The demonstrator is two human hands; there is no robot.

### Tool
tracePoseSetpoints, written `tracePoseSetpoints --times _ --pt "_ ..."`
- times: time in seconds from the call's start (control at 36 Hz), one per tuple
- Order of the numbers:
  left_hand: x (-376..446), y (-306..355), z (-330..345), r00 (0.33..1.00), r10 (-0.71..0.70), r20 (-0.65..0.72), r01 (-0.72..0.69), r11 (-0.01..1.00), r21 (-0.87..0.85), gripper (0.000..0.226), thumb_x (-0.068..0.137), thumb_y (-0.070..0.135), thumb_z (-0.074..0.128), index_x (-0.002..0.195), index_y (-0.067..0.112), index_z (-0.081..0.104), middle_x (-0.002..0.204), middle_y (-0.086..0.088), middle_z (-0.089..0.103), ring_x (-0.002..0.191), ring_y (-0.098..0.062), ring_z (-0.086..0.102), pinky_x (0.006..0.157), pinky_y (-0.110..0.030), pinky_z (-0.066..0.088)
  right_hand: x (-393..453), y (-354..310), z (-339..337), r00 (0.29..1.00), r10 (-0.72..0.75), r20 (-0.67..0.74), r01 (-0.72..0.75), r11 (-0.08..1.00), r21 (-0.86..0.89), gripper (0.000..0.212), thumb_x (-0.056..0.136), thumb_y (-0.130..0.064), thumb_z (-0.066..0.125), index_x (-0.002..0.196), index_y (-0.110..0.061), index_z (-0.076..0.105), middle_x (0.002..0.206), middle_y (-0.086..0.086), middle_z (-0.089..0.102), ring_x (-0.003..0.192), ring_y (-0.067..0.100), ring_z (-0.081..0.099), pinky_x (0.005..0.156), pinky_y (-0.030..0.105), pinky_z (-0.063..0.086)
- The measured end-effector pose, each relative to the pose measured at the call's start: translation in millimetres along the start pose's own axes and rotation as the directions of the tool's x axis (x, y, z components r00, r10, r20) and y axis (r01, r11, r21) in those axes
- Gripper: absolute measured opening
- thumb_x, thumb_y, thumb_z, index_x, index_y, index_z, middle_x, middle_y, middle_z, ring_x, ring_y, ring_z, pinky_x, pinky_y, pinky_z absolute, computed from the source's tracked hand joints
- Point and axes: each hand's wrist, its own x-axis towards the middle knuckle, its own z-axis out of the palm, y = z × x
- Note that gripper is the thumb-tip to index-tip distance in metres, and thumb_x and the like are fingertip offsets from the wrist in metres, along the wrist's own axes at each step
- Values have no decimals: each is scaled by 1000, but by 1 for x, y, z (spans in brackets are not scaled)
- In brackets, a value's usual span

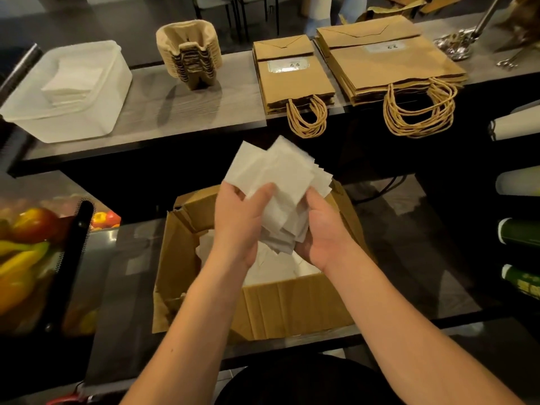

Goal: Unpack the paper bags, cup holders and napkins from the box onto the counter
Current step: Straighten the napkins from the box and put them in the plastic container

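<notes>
— Two hands on the napkins [280, 182]?
— Yes. The left hand [241, 219] and right hand [324, 229] both curl round a loose white sheaf, held above the open cardboard box [292, 305], where more white paper lies.
— And the counter [204, 106] behind?
— A stack of cup holders [188, 51], two piles of paper bags [292, 77], and a clear tub [70, 92] with folded napkins inside.
</notes>
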Motion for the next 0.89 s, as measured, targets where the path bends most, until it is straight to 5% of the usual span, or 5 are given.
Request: tracePoseSetpoints --times 0.14,0.36,0.5,0.69,0.89 --pt "-3 -8 6 997 74 -26 -72 995 75 42 90 20 75 122 30 50 118 9 65 108 -8 66 85 -29 59 -4 -1 -3 990 0 143 -8 998 57 85 87 -80 33 142 -18 53 135 16 66 124 36 64 103 54 52" --pt "-5 7 8 989 119 -84 -115 992 57 9 106 32 50 109 37 56 106 15 66 94 0 66 71 -19 56 0 -1 -2 998 -49 38 49 999 -9 47 99 -24 65 143 -12 56 135 14 66 123 35 65 92 48 60" --pt "-5 14 2 975 211 -67 -202 972 121 8 105 28 52 101 30 60 95 13 65 86 3 65 69 -15 55 -2 -2 -1 994 -20 105 17 999 29 45 101 -24 62 144 -11 55 138 15 65 126 34 64 101 49 55" --pt "-1 15 -12 985 174 -17 -166 960 227 14 94 18 70 101 29 65 98 7 71 94 -9 69 84 -42 60 -3 0 2 994 -46 102 41 997 59 44 97 -22 65 140 -14 58 131 16 69 117 35 68 89 51 60" --pt "-2 17 -18 988 143 -56 -131 976 174 15 102 33 56 108 23 66 96 1 68 84 -10 65 66 -21 50 0 1 -1 996 -65 59 64 998 16 51 95 -25 67 143 -16 55 133 17 67 122 38 65 100 63 51"
